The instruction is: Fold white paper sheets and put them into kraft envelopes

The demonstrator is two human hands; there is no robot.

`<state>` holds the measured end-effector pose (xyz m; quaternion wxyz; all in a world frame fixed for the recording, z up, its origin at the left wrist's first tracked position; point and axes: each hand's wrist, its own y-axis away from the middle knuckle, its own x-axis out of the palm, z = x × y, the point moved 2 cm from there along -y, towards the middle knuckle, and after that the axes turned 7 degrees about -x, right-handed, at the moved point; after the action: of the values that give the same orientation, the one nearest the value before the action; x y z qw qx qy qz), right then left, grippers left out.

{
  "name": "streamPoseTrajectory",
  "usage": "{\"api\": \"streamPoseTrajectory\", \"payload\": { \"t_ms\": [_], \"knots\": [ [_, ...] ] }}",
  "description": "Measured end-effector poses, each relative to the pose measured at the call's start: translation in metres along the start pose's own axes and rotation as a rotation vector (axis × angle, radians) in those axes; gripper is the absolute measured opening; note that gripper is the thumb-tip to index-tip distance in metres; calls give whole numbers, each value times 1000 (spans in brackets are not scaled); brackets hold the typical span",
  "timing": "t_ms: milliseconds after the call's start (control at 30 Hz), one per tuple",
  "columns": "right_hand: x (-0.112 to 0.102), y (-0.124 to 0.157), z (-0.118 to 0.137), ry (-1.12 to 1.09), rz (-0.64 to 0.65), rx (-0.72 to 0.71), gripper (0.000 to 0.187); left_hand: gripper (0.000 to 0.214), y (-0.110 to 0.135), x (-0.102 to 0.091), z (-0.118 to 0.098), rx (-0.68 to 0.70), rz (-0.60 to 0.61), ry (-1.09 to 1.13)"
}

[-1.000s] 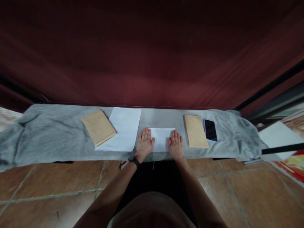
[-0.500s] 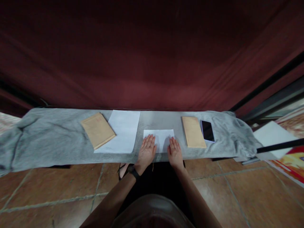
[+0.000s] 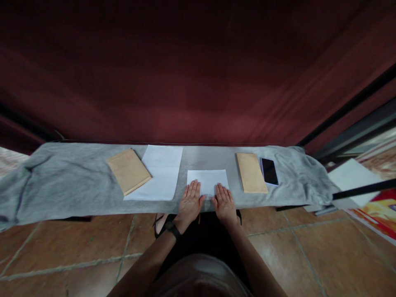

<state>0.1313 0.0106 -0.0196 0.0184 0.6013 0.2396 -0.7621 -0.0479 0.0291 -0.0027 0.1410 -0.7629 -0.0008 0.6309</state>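
A white sheet of paper [image 3: 208, 178], folded or cut to a small rectangle, lies flat on the grey cloth right in front of me. My left hand [image 3: 190, 203] rests palm down over its near left corner, fingers stretched forward. Over the near right part lies my right hand [image 3: 225, 204], also flat with its fingers extended. Both hands touch the paper and grip nothing. To the left, a larger white sheet [image 3: 165, 169] lies partly under a brown envelope [image 3: 129, 171]. Another brown envelope [image 3: 252, 173] is at the right.
A phone [image 3: 269, 171] with a dark screen lies just right of the right-hand envelope. The narrow bench is covered by grey cloth [image 3: 74, 181]. A dark red curtain-like surface [image 3: 198, 82] rises behind it. Black bars [image 3: 365, 189] and printed sheets stand at the far right.
Both hands have slid slightly toward me along the small paper, and my right hand has moved a little left. The paper and other things stay in place.
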Motion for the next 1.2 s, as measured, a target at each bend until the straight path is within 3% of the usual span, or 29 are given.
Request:
{"api": "streamPoseTrajectory", "payload": {
  "t_ms": [400,533,767,967,1200],
  "knots": [
    [-6,19,-26,18,-88,105,57,59,10,-1,14,-109,-63,-7],
    [-11,20,-33,3,-127,161,51,57,9,-4,6,-114,-77,11],
    [-22,-9,-43,-38,-65,338,36,53,9,-2,-26,40,19,45],
    [-23,-29,-52,-197,11,511,27,53,9,-3,-24,65,11,42],
    [-20,-29,-60,-332,15,520,24,52,9,-6,-23,63,32,39]
  ]
}}
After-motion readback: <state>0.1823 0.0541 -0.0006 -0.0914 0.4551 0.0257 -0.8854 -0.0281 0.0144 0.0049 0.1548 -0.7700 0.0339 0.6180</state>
